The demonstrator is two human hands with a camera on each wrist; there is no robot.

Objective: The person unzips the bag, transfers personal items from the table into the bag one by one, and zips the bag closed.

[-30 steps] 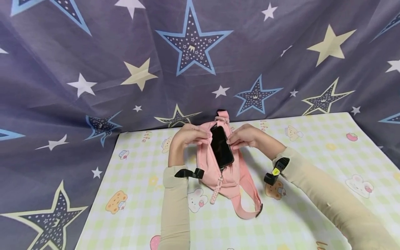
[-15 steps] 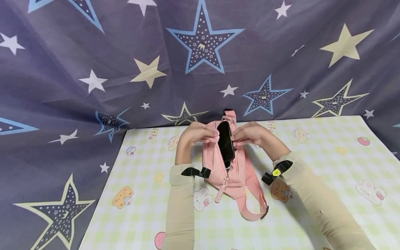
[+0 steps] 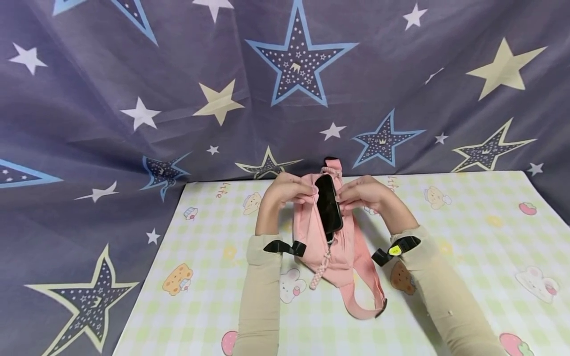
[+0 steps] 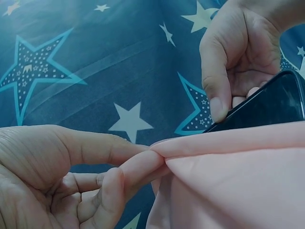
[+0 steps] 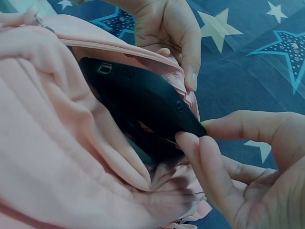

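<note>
A pink sling bag [image 3: 307,242] lies on the table with its zipper undone. My left hand [image 3: 287,190] pinches the edge of the bag's opening, which the left wrist view shows as a fold of pink cloth [image 4: 228,140] between thumb and fingers. A black smartphone [image 3: 328,205] sits slantwise in the opening, its lower part inside the bag. My right hand [image 3: 361,194] pinches the phone by its side edge; in the right wrist view, thumb and fingers close on a corner of the black phone [image 5: 143,95]. Something dark lies deeper in the bag beneath it.
The table has a green-and-white checked cloth [image 3: 205,296] with cartoon prints. A braided zipper pull [image 3: 319,271] hangs from the bag's front, and its strap [image 3: 362,311] loops toward the near right. Behind stands a dark star-patterned curtain [image 3: 178,59].
The phone tilts in the opening, first turned more edge-on, then facing up again. Both hands keep their grip. The whole scene shifts right in the head view.
</note>
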